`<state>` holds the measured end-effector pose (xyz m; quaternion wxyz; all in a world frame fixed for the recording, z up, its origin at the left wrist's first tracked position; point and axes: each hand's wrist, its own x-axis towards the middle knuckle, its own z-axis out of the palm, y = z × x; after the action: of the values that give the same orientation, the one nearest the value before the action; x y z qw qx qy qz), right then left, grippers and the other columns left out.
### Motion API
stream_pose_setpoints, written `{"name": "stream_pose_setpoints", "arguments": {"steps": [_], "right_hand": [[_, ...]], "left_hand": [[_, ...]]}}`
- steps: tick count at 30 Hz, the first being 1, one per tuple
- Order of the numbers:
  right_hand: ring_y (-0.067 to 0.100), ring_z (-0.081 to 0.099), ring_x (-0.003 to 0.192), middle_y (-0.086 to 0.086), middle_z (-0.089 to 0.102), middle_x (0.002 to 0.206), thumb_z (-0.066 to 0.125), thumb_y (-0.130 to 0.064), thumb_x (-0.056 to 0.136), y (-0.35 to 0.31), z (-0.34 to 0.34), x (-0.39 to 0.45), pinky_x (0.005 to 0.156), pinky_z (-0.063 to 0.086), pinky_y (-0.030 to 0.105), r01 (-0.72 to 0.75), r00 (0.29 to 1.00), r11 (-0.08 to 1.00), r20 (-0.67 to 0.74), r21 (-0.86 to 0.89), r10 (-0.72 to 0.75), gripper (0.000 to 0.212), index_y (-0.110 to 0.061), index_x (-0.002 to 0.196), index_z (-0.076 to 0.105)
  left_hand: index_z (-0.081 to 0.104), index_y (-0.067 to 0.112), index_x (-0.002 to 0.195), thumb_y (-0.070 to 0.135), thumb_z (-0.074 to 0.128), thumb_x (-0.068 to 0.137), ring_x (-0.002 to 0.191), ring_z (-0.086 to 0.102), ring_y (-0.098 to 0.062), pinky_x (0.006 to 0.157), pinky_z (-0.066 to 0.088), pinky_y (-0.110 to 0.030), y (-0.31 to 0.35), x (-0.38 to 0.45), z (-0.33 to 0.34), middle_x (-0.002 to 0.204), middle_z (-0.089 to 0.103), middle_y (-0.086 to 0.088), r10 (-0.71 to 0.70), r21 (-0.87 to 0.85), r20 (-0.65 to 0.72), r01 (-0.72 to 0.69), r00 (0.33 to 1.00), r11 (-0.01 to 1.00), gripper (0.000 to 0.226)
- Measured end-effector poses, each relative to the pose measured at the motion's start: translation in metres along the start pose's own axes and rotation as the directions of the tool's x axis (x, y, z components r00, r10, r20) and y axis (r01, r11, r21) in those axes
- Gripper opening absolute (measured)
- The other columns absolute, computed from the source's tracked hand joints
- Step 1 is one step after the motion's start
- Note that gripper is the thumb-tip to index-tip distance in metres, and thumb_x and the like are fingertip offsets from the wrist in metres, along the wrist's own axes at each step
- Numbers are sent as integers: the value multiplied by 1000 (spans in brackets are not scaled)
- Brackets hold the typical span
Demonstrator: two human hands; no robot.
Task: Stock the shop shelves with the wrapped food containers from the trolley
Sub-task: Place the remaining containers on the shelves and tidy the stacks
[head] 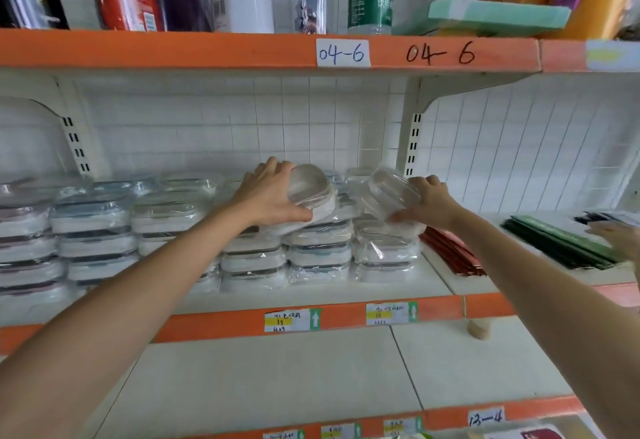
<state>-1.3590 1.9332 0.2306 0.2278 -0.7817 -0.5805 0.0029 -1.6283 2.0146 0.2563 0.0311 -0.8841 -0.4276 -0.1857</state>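
My left hand point(268, 192) gripped a wrapped container point(313, 192), thumb under its near edge and fingers curled over the far side. I held it tilted, its clear lid facing me, above the stacks of wrapped containers point(249, 258) on the middle shelf point(346, 291), its lower end touching the top of one pile. My right hand point(427, 201) gripped a second wrapped container point(389, 194), also tilted, with my fingers round its right side and my thumb below. It sat on top of the rightmost stack point(386, 251), and the two held containers were close beside each other, their loose plastic film almost meeting between them.

The piles ran along the shelf from the far left to about the upright post point(414, 147), several containers high, all in clear film. Just right of the last stack lay a flat bundle of red packets point(450, 251), and farther right a bundle of dark green ones point(557, 248). Another person's hand point(620, 237) showed at the right edge, near those green packets; I could not tell what it was doing.

The orange shelf edge above point(173, 48) carried a white label point(343, 53) marked 04-6, with the same figures written beside it. Price tags point(291, 320) were stuck on the orange edge below the stacks.
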Motion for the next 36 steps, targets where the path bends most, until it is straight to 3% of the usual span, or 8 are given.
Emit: {"name": "stream_pose_setpoints", "arguments": {"steps": [4, 10, 15, 19, 21, 23, 28, 36], "right_hand": [[30, 32, 125, 14, 38, 135, 76, -43, 73, 16, 5, 15, 104, 35, 39, 18, 986, 979, 163, -203, 16, 90, -12, 144, 30], [24, 31, 136, 3, 36, 149, 76, -18, 77, 17, 14, 37, 113, 22, 36, 113, 933, 991, 350, -66, -84, 79, -22, 145, 35], [19, 29, 139, -2, 32, 152, 60, -10, 87, 18, 25, 47, 111, 19, 29, 238, 891, 960, 426, -149, -155, 67, -22, 147, 31], [21, 34, 136, 4, 35, 150, 56, -12, 88, 7, 3, 51, 109, 26, 33, 119, 929, 943, 299, 312, -217, 60, -19, 144, 35], [18, 42, 130, 2, 41, 146, 57, -18, 90, 0, -8, 48, 108, 34, 33, 32, 934, 743, 245, 668, -261, 55, -21, 142, 38], [16, 45, 125, -5, 40, 142, 66, -28, 86, -4, -14, 46, 103, 40, 34, -14, 913, 636, 269, 772, -307, 68, -29, 144, 31], [18, 41, 125, -3, 38, 136, 79, -26, 73, 6, -12, 48, 102, 38, 30, 74, 928, 757, 233, 650, -292, 89, -31, 146, 28], [22, 39, 127, -2, 33, 147, 72, -40, 78, 46, -19, 48, 101, 36, 30, -16, 919, 867, 348, 498, -183, 80, -32, 146, 32]], "left_hand": [[32, 14, 140, 50, 72, 68, 122, 36, -25, 101, 36, -41, 4, 4, 2, 130, 37, -7, -1, 9, -8, 1, 1000, 1000, 90], [32, 17, 142, 59, 62, 58, 119, 30, -21, 99, 37, -36, 9, 13, -12, 112, 27, 0, 1, 20, 8, -1, 1000, 1000, 98], [28, 16, 145, 43, 72, 72, 127, 27, -20, 104, 34, -39, 21, 19, -8, 130, 33, -4, 37, -19, 7, -37, 999, 999, 89], [24, 13, 145, 42, 73, 71, 132, 26, -21, 108, 31, -42, 36, 30, 0, 143, 30, -3, 90, -35, -1, -90, 996, 995, 94], [24, 11, 144, 41, 74, 70, 133, 27, -20, 109, 30, -41, 48, 40, 5, 146, 30, -4, 122, -50, -5, -122, 993, 991, 94], [25, 11, 143, 41, 75, 70, 132, 30, -20, 109, 31, -39, 64, 51, 12, 146, 31, -4, 155, -74, -1, -154, 988, 985, 94], [23, 14, 144, 45, 75, 71, 132, 32, -21, 107, 30, -35, 84, 71, 27, 147, 33, -4, 228, -94, 18, -225, 974, 970, 94], [21, 16, 150, 67, 66, 70, 140, 24, -31, 113, 26, -45, 25, 79, 48, 154, 24, -11, -56, 140, 341, 8, 939, 990, 104]]}}
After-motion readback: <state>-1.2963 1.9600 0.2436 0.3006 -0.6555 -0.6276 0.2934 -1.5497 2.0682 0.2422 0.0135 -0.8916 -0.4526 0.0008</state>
